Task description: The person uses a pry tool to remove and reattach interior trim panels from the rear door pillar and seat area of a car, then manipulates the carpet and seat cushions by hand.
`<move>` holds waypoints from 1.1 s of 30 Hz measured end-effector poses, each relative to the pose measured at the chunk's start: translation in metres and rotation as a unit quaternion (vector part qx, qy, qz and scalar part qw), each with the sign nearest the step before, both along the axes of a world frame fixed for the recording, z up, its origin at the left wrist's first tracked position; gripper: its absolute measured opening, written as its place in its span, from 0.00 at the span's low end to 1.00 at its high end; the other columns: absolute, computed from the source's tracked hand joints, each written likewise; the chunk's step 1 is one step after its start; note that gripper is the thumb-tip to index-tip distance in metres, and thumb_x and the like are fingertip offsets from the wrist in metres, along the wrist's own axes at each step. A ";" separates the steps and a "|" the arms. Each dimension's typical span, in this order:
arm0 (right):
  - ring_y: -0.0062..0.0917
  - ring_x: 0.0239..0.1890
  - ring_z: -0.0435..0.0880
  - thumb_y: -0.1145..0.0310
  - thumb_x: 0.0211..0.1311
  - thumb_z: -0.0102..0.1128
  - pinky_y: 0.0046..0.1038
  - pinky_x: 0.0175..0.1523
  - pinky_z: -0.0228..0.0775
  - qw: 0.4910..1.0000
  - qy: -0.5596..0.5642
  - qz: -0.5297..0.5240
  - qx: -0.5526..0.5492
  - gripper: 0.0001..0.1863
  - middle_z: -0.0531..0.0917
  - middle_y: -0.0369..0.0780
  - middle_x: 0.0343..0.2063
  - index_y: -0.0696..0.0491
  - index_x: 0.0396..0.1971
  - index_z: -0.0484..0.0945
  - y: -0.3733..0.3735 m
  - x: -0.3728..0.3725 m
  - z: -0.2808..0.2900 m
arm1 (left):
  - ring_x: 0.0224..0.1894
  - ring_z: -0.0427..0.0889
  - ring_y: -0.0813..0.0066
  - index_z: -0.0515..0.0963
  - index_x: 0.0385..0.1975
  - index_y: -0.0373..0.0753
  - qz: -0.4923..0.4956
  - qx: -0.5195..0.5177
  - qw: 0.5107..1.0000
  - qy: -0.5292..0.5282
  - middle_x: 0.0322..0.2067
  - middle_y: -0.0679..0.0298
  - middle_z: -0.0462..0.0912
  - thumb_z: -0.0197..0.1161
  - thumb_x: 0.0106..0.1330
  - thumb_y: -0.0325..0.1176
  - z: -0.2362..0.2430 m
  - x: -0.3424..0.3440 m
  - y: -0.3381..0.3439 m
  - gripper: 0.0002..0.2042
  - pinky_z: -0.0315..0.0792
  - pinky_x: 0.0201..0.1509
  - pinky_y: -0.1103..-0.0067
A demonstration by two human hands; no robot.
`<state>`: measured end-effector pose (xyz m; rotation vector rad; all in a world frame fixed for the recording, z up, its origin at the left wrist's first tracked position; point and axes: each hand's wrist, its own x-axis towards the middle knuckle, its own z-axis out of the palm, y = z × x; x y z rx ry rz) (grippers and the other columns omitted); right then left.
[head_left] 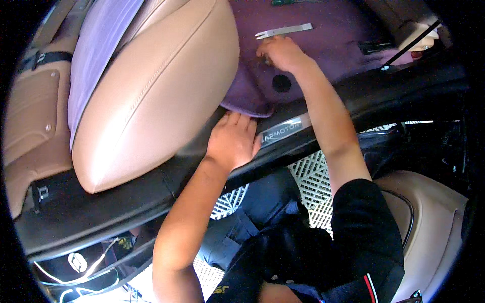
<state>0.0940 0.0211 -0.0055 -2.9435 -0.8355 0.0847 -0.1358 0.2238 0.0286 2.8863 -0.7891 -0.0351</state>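
My left hand (pixel 233 140) lies on the black door sill of a car, fingers stretched out and thumb apart. Its fingertips reach under or against the lifted edge of the purple floor mat (pixel 247 112), beside the shiny sill plate (pixel 282 130). Farther in, my right hand (pixel 284 53) is over the purple floor with its fingers curled. What those fingers hold, if anything, is too small to make out. Just beyond them lies a flat silver pry tool (pixel 290 31) with a notched end, apparently resting on the mat.
A large beige seat (pixel 161 96) with purple cloth (pixel 101 55) fills the left side. A green-handled tool (pixel 283 2) lies at the far edge. A round black disc (pixel 281 83) sits on the floor covering. The beige door panel (pixel 429 227) stands at right.
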 end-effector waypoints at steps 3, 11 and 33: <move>0.38 0.62 0.76 0.78 0.57 0.61 0.43 0.64 0.70 1.000 0.022 0.016 0.011 0.18 0.82 0.35 0.56 0.42 0.45 0.85 -0.005 -0.010 0.008 | 0.56 0.78 0.54 0.84 0.44 0.34 -0.009 -0.036 0.999 -0.026 0.47 0.53 0.82 0.63 0.64 0.47 -0.001 0.003 0.000 0.21 0.70 0.65 0.62; 0.40 0.63 0.76 0.74 0.61 0.61 0.44 0.68 0.69 0.960 -0.168 -0.123 0.185 0.24 0.80 0.38 0.59 0.46 0.59 0.79 -0.014 0.031 -0.021 | 0.52 0.79 0.45 0.83 0.47 0.33 -0.006 -0.073 0.995 -0.064 0.47 0.46 0.82 0.67 0.62 0.43 -0.002 0.000 -0.010 0.21 0.71 0.62 0.57; 0.42 0.46 0.84 0.50 0.73 0.59 0.43 0.51 0.78 0.936 -0.143 -0.305 0.102 0.22 0.82 0.46 0.41 0.51 0.55 0.78 -0.030 0.055 -0.046 | 0.49 0.81 0.43 0.82 0.47 0.35 0.004 -0.035 0.999 0.022 0.47 0.45 0.82 0.66 0.64 0.43 0.002 0.013 -0.014 0.19 0.76 0.57 0.57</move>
